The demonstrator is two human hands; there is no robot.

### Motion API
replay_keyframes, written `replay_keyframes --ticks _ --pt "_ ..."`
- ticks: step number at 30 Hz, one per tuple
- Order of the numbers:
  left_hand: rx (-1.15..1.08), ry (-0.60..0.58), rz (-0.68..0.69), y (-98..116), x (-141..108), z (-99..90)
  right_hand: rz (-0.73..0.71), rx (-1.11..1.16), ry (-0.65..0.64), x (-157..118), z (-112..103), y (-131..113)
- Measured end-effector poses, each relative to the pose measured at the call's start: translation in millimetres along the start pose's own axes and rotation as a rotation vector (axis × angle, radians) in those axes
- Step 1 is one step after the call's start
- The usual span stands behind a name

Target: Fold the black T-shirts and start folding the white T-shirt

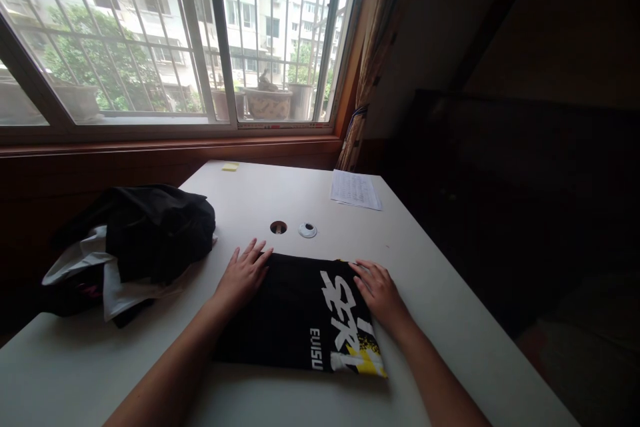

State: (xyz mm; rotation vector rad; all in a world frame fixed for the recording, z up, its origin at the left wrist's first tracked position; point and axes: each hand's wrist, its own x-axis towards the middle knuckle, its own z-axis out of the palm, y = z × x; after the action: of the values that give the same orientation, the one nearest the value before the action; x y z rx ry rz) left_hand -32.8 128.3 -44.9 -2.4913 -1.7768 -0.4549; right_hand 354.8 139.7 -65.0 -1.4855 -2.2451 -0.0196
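Note:
A black garment (280, 320), folded into a flat rectangle, lies on the white table in front of me. White lettering and a yellow patch are printed along its right part. My left hand (245, 273) rests flat over its far left corner, fingers spread. On the far right corner lies my right hand (377, 287), fingers stretched out over the edge of the cloth. Neither hand grips anything. What kind of garment it is cannot be told from the fold.
A heap of black and white clothes (160, 233) sits at the table's left edge. Beyond the folded cloth are a round hole (279, 227) and its loose cover (308, 231). Printed papers (356, 189) and a yellow note (231, 167) lie on the white table (270, 193) near a barred window.

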Motion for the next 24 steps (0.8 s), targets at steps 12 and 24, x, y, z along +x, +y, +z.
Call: replay_keyframes --ticks 12,24 --pt "0.028 0.060 -0.113 -33.7 -0.3 8.0 -0.047 0.075 0.004 -1.2 -7.3 -4.6" --pt "-0.050 0.174 -0.202 -69.5 -3.5 24.8 -0.114 0.113 -0.095 -1.4 -18.7 -20.9"
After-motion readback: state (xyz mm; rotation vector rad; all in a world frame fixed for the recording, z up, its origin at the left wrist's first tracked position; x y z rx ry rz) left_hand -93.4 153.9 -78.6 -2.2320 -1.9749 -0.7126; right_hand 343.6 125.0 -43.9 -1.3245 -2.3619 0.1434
